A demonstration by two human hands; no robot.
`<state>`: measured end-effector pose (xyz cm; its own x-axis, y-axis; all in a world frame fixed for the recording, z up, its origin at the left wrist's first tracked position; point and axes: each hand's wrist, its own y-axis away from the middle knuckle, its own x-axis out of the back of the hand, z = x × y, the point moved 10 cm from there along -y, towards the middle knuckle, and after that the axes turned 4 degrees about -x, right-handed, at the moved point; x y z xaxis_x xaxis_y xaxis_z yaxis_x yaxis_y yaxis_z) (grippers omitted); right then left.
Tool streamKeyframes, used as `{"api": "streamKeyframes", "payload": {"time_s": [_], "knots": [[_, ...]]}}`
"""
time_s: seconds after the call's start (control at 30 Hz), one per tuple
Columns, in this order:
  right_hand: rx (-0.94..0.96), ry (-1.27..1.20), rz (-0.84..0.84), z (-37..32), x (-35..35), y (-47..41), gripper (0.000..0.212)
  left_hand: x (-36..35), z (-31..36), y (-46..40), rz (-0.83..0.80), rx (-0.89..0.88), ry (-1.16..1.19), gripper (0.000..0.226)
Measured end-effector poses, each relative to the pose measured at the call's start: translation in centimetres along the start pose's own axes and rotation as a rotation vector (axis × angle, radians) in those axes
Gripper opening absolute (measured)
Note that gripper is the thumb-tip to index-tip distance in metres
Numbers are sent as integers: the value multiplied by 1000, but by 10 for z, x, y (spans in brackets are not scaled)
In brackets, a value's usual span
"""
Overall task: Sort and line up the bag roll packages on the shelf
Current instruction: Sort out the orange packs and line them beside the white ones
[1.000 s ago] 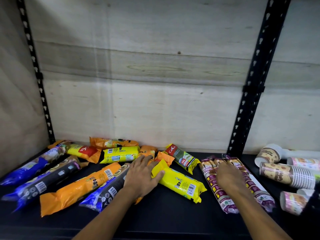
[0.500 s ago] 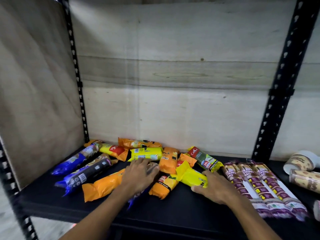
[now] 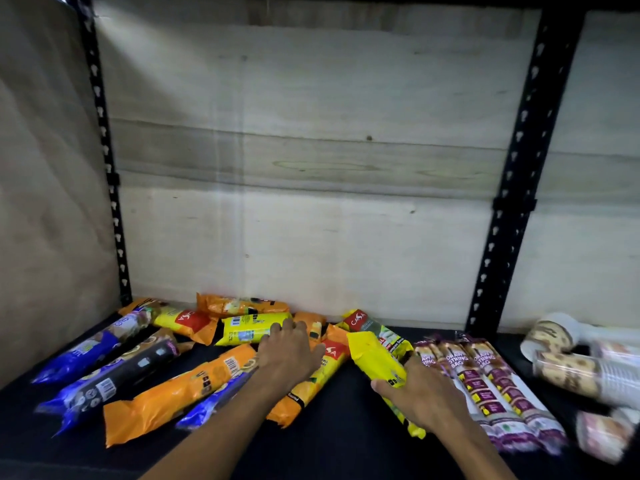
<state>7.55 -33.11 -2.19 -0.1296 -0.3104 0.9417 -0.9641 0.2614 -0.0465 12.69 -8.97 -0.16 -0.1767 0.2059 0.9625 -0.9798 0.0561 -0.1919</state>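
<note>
Right hand (image 3: 424,396) fingers grip yellow package (image 3: 377,365); left hand (image 3: 289,355) lies spread on jumbled packages (image 3: 180,393), risking snagged, dragged neighbours.

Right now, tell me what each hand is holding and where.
Right hand grips the yellow package at its near end. Left hand lies flat on the pile, gripping nothing.

Shelf (image 3: 346,455) was black, packages were mostly orange (image 3: 180,393), yellow (image 3: 379,365) and blue (image 3: 83,355), plus three purple-and-white drawstring rolls (image 3: 485,386) and brown-patterned paper cups (image 3: 568,368).
</note>
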Motion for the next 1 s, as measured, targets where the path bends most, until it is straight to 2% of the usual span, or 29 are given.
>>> {"api": "streamKeyframes", "payload": {"time_s": [0.13, 0.23, 0.33, 0.4, 0.47, 0.77, 1.0], "knots": [[-45, -67, 2, 13, 12, -7, 75, -4, 20, -15, 44, -47, -32, 60], [-110, -139, 44, 33, 29, -15, 72, -12, 56, -30, 16, -96, 47, 58], [-161, -150, 85, 55, 45, -24, 73, -26, 87, -48, -73, -56, 200, 61], [-191, -128, 96, 65, 53, -29, 65, -33, 101, -59, -90, -24, 256, 61], [-227, -130, 115, 77, 62, -36, 67, -42, 112, -69, -86, 13, 288, 62], [-262, -141, 125, 100, 64, -68, 62, -78, 142, -100, -126, 86, 223, 92], [-257, -130, 162, 97, 61, -71, 66, -78, 140, -99, -99, 102, 383, 78]]}}
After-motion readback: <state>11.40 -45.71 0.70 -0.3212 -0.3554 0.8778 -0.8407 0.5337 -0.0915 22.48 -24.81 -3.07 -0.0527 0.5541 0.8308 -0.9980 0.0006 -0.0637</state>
